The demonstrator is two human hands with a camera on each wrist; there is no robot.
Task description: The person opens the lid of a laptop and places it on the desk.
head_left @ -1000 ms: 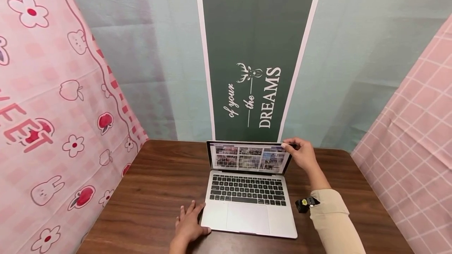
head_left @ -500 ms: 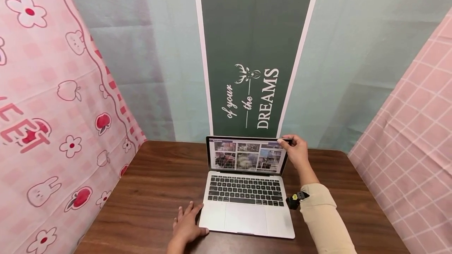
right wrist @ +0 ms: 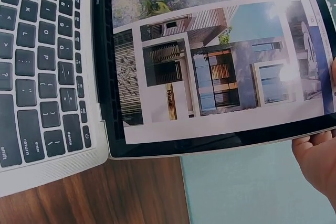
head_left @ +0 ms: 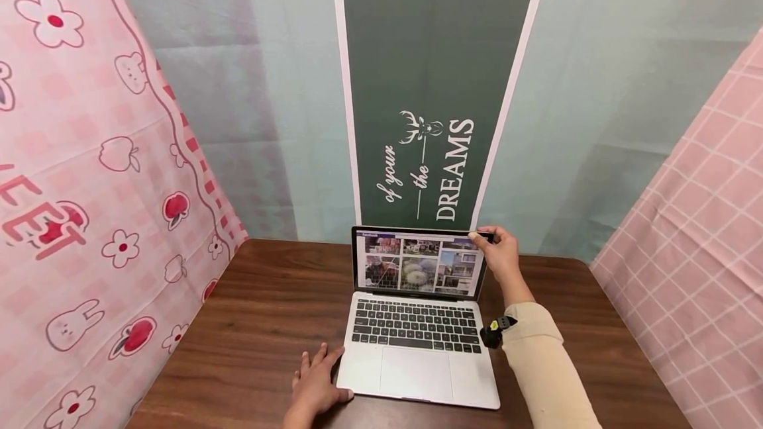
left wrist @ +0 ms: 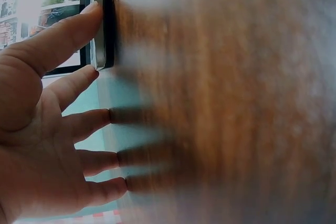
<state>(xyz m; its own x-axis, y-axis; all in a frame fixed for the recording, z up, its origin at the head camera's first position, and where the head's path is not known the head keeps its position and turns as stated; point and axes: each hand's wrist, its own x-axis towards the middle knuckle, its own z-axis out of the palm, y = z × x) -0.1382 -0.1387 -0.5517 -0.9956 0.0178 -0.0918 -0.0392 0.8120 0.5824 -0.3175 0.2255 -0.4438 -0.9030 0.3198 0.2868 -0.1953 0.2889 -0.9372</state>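
A silver laptop stands unfolded on the table, its black-framed screen lit with a grid of photos. My right hand pinches the screen's upper right corner, thumb in front and fingers behind. In the right wrist view that hand shows only in part, at the screen's edge. Beside the laptop's front left corner, my left hand rests with its fingers spread on the table. Its thumb and index fingertip lie right at the laptop's edge. The left wrist view shows this hand with straight fingers.
The brown wood-grain table extends on both sides of the laptop. Behind it hangs a grey-green cloth with white lettering. Pink printed cloths hang left and right. A black strap with a small device sits at my right wrist.
The screen has tilted further back, so more of its picture faces me. My right hand has gone up and slightly left with the corner. My left hand has stayed nearly still.
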